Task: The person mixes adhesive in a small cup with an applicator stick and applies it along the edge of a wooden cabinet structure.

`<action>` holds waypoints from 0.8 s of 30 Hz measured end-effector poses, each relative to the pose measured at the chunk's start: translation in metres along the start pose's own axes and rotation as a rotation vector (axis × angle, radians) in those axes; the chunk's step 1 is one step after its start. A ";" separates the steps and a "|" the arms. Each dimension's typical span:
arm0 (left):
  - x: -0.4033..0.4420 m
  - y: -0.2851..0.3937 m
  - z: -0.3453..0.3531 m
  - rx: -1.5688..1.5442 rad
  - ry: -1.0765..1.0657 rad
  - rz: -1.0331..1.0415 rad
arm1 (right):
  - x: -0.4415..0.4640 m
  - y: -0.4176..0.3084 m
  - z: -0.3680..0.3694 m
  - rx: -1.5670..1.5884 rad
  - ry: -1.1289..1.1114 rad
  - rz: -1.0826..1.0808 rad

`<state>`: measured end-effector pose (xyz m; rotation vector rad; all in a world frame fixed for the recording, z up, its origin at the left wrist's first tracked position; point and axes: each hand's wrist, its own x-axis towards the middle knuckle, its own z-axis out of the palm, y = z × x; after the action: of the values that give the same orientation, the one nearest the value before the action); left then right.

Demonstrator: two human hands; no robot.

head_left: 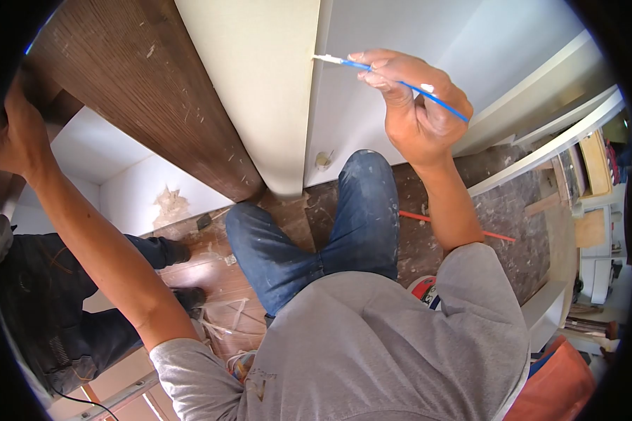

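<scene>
Black borders the round view, and at its left edge the left hand [10, 137] is partly cropped and in shadow by dark timber; I cannot tell how far its fingers are open or whether they grip anything. Another person's dark trousers [60, 281] show at the left, the upper body out of view. A red-and-white tub [425, 288] is mostly covered by the wearer's grey T-shirt [372, 344], and the clutter at far right is too small to make out fully.

The brown floor [305, 224] is dusty and flecked with white, with a red strip [495, 236] running behind the right forearm. Above it stand a dark brown grained board [144, 84], scuffed with pale marks, and a smooth cream panel [260, 70] next to it. A white wall at the left has a broken patch [170, 203].

The right hand [428, 98] pinches a slim, blue-handled paintbrush [435, 102] between closed fingertips, the handle's end slanting across the palm. Its white-coated bristles [328, 59] point out beyond the fingers, the tip at the cream panel's edge.
</scene>
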<state>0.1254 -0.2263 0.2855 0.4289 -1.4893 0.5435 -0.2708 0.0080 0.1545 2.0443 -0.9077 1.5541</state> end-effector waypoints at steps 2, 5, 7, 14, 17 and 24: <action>0.001 -0.003 -0.001 -0.011 -0.014 -0.008 | 0.004 0.000 0.000 0.026 0.034 -0.009; 0.002 -0.010 -0.003 -0.009 -0.035 0.004 | 0.001 -0.005 -0.002 0.029 0.051 0.022; 0.004 -0.017 -0.006 0.009 -0.052 0.034 | -0.003 -0.005 -0.002 0.048 0.046 0.028; 0.006 -0.025 -0.006 -0.004 -0.056 0.057 | -0.011 0.004 0.006 0.029 0.040 0.004; 0.006 -0.026 -0.007 -0.003 -0.058 0.049 | 0.001 0.000 0.000 0.005 -0.006 -0.009; 0.006 -0.030 -0.011 0.070 -0.082 0.082 | 0.003 -0.006 0.000 0.112 0.098 0.002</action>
<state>0.1522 -0.2439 0.2923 0.4507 -1.5753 0.6512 -0.2658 0.0114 0.1573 2.0222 -0.8039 1.7253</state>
